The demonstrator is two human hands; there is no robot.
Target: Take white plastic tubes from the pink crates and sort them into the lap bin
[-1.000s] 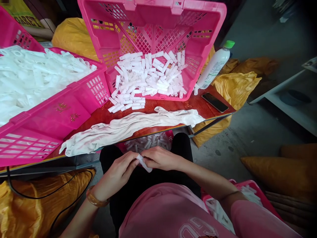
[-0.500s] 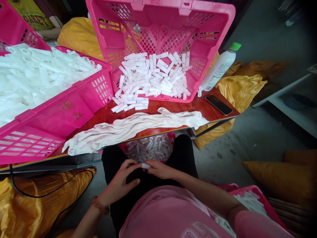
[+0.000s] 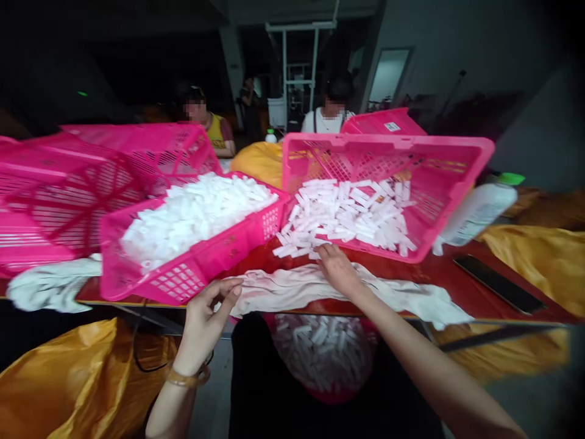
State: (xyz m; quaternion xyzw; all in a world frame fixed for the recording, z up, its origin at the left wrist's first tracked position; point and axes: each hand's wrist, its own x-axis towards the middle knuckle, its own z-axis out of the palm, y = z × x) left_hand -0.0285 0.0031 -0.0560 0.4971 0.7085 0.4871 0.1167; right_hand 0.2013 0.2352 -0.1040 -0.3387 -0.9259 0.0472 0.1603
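My right hand (image 3: pixel 338 268) reaches over the table to the near edge of the pile of short white plastic tubes (image 3: pixel 351 210). Its fingertips close on a white tube (image 3: pixel 314 253) beside the others. The pile spills from a pink basket (image 3: pixel 457 146) tipped on its side. My left hand (image 3: pixel 208 314) hovers at the table's front edge, near the left end of a white cloth (image 3: pixel 283 289). Its fingers are loosely bent with a gap to the thumb, and nothing shows between them.
An upright pink basket (image 3: pixel 228 250) heaped with white tubes stands left. A phone (image 3: pixel 498 283) and a green-capped bottle (image 3: pixel 479 213) lie to the right. Below the table is a container of tubes (image 3: pixel 324 353). Yellow sacks (image 3: pixel 68 372) flank the table; people sit across.
The view has tilted up. My hands have come apart from my lap, the right moving forward to the tube pile, the left rising to the table edge off the tube.
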